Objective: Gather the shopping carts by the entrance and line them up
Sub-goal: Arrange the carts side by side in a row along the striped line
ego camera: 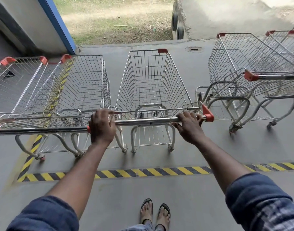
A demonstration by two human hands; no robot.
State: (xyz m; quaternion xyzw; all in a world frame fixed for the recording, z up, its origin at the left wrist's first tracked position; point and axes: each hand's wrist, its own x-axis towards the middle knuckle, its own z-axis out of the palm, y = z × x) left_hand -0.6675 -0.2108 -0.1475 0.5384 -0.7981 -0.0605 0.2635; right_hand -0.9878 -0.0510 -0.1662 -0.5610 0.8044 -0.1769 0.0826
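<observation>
L hand [102, 126] & R hand [189, 125] both wrap fingers over bar [146, 121] of mid cart [151, 77], L at left end, R by red cap [208, 114]; cart sits beyond striped tape [143, 172], just beside nested carts [68, 90] on left, w/ right carts [243, 72] apart.

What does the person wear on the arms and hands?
The left sleeve and right sleeve are dark blue, rolled back near the elbows. Blue-and-white checked fabric shows beside the right one. The left hand and right hand wear no gloves.
</observation>
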